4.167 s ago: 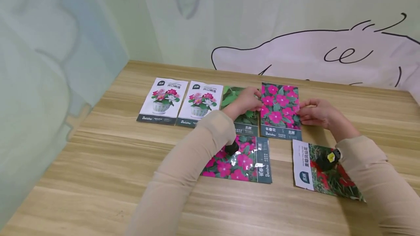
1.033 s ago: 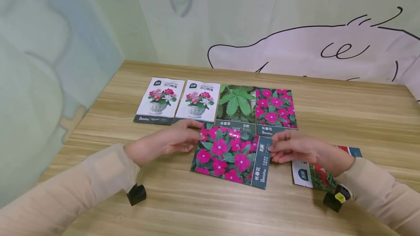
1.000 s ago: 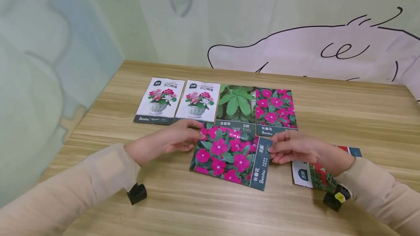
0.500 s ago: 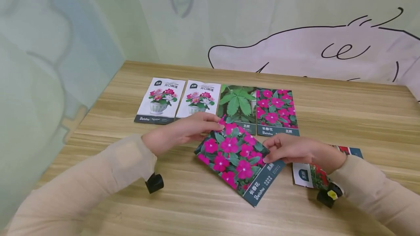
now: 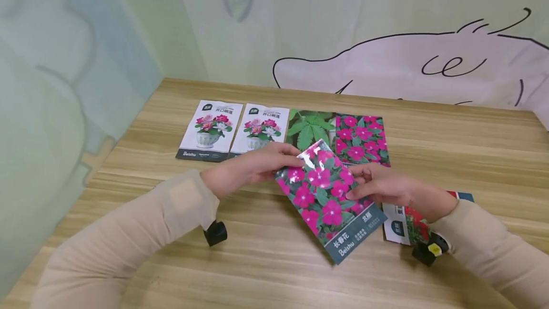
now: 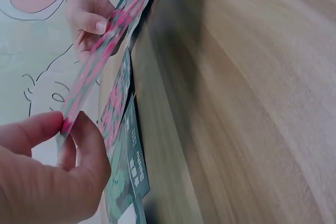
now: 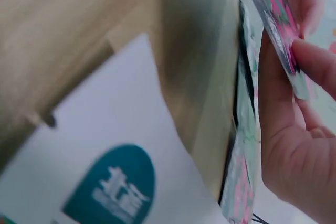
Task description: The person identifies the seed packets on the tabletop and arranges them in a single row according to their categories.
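Observation:
A seed packet [image 5: 319,190] printed with pink flowers is held between both hands, tilted and raised off the table. My left hand [image 5: 257,163] pinches its upper left corner between thumb and fingers; the left wrist view shows this pinch on the packet [image 6: 100,51] from the side. My right hand [image 5: 394,187] pinches the opposite edge, thumb on the printed face. Behind it lies a row: two white packets with potted flowers [image 5: 213,130] [image 5: 263,128], a green-leaf packet [image 5: 310,128] and another pink-flower packet [image 5: 362,139], the last two partly covered.
A red-flower packet [image 5: 396,228] lies at the right, mostly under the right wrist; its white end [image 7: 126,129] shows close in the right wrist view. The wooden table [image 5: 240,271] meets a printed curtain [image 5: 343,13] at the back and left.
The hands were at the packet in the row's right end; later they took the nearer pink-flower packet, which lay sideways. It has since been lifted and turned toward upright, the left hand moving right.

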Tool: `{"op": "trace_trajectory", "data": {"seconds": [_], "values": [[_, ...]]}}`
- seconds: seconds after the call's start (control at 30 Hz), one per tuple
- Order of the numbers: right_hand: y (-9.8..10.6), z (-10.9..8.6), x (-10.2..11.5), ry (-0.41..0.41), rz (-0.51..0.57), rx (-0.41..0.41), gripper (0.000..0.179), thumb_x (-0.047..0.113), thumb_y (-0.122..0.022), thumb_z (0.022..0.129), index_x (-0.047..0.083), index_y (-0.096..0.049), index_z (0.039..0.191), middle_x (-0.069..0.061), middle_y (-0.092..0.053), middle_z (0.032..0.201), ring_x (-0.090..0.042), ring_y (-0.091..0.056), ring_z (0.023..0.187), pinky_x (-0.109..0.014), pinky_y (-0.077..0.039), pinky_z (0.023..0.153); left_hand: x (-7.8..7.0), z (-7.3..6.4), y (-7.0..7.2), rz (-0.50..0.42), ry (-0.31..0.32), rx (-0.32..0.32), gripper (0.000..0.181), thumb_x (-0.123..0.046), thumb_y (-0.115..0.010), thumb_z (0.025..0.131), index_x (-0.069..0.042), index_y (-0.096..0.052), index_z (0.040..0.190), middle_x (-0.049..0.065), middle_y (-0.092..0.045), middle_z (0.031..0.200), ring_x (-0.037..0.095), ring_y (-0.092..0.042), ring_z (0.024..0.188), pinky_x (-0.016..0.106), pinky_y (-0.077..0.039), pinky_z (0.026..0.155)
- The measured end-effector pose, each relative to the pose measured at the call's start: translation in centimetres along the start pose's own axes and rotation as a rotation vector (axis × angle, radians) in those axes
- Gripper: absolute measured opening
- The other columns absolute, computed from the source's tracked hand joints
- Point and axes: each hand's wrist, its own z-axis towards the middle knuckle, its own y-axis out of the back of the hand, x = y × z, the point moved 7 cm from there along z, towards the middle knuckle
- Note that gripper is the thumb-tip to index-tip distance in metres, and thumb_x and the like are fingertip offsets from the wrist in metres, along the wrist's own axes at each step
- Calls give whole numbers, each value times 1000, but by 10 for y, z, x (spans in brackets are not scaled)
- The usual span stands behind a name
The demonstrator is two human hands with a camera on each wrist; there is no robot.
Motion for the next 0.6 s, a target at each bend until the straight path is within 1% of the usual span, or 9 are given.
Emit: {"op": "trace_trajectory", "data": {"seconds": [0.07,0.1,0.17,0.2,0.27,0.37,0.43,0.5,0.6], "values": [[6,-3,4,17,31,-41,32,-3,-55,88,14,-58,115,-5,-69,104,-22,-65,97,-37,-50,87,-1,2,3,-51,1,-29,34,-8,-58,91,0,-51,123,11,-61,98,13,-62,72,27,-55,70],[8,-5,6,27,52,-62,31,-2,-54,89,14,-58,115,-4,-69,102,-20,-65,96,-35,-51,86,-2,3,5,-83,-1,-45,35,-7,-59,91,0,-50,124,11,-61,97,14,-62,71,27,-55,69],[12,-6,11,49,90,-96,28,-3,-53,90,14,-57,111,-2,-70,94,-15,-65,88,-30,-52,84,-3,6,7,-138,-25,-70,39,-5,-59,90,-1,-47,127,11,-61,96,13,-62,71,25,-55,68],[13,-6,14,61,102,-110,25,-3,-52,90,13,-57,108,0,-69,89,-13,-64,84,-28,-52,82,-4,8,7,-163,-38,-84,40,-5,-59,90,-1,-46,128,12,-61,97,13,-62,72,24,-55,68],[15,-6,19,82,123,-145,22,-3,-52,91,13,-58,105,1,-67,86,-11,-62,81,-27,-53,80,-5,11,6,-204,-62,-99,43,-4,-58,90,-2,-45,130,15,-62,102,14,-62,75,26,-55,72],[20,-7,24,91,149,-230,22,-2,-52,91,13,-60,103,0,-66,88,-12,-62,81,-28,-54,78,-8,17,-2,-247,-94,-84,45,-2,-57,90,-4,-44,133,19,-60,115,18,-62,84,31,-53,81],[24,-10,27,85,190,-303,25,-1,-53,91,16,-63,106,-2,-67,96,-14,-64,86,-30,-54,79,-10,22,-10,-261,-96,-73,46,-2,-57,90,-6,-44,134,20,-58,120,22,-62,91,34,-52,84],[28,-14,31,77,241,-368,25,0,-53,92,18,-64,105,-2,-68,99,-16,-65,87,-29,-53,79,-12,27,-19,-279,-91,-65,47,-2,-58,90,-6,-44,134,19,-58,121,26,-62,98,34,-52,83],[34,-18,36,83,313,-420,23,2,-55,92,19,-66,103,-3,-69,98,-17,-66,87,-28,-53,79,-16,33,-30,-301,-81,-57,46,-2,-59,89,-6,-45,133,18,-59,121,30,-60,105,34,-54,81]]}}
